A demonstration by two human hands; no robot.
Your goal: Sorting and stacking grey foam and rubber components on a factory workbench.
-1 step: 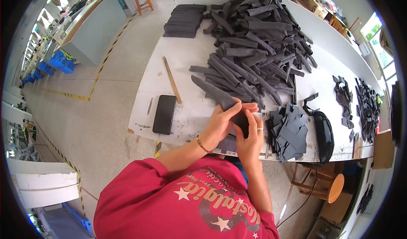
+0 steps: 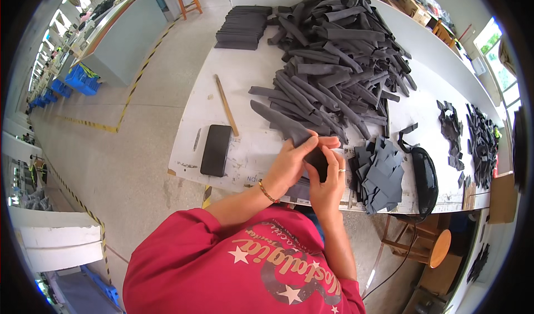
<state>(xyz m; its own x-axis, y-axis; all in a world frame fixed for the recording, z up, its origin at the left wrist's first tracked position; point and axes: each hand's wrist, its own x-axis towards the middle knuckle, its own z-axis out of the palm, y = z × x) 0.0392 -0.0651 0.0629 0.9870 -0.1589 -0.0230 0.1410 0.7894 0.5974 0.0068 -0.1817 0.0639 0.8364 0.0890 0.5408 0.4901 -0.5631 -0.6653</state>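
cloth [image 2: 276,118], dark grey and long, slants away from the hands, its far tip just beside the pile of loose strips [image 2: 339,63], so that side is tight; to its left the white table [image 2: 239,63] lies bare as far as a wooden stick [image 2: 226,105] and a black phone [image 2: 216,150]. the table's near edge runs close under the wrists.

the cloth's near end sits in the left hand [image 2: 290,159], thumb and fingers pinched together on it. the right hand [image 2: 330,175], with a ring, is just beside, its thumb and fingers bent around a dark piece [image 2: 317,162]; whether that is part of the cloth, i cannot tell.

on the tabletop, small flat pieces [image 2: 381,172] lie heaped right of the hands, then a black mesh pouch [image 2: 425,180]; a neat stack [image 2: 242,27] stands at the far left. beyond are pale floor [image 2: 156,130], a blue crate [image 2: 82,80] and a wooden stool [image 2: 439,247].
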